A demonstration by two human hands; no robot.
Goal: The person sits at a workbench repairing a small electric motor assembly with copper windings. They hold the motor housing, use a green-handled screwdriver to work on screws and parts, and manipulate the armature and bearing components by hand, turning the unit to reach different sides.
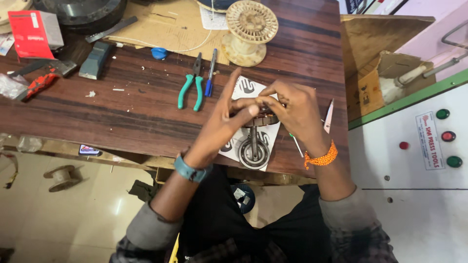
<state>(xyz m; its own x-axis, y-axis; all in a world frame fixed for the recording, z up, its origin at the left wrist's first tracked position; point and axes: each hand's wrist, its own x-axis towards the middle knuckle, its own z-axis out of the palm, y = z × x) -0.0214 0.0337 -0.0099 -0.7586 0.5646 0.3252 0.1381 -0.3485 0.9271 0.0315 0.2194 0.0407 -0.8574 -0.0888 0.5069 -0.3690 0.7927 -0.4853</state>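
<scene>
1. Head view: both hands meet over a motor rotor (254,146) standing on white paper (243,87) near the desk's (122,112) front edge.
2. Left hand (222,124): grip narrow, thumb pressing the rotor's top, other fingers splayed.
3. Right hand (292,107): grip pinched on the top rim.
4. Looks heavy, rigid steel; windings look delicate, so hold the core.
5. Green pliers (191,87) lie nearby.

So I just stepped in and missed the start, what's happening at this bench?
A person seated at the dark wooden table has both hands on a round metal motor part with a shaft, standing on a white printed sheet. The left hand and right hand pinch at its top. Green-handled pliers and a cream plastic spool lie unused behind.
</scene>
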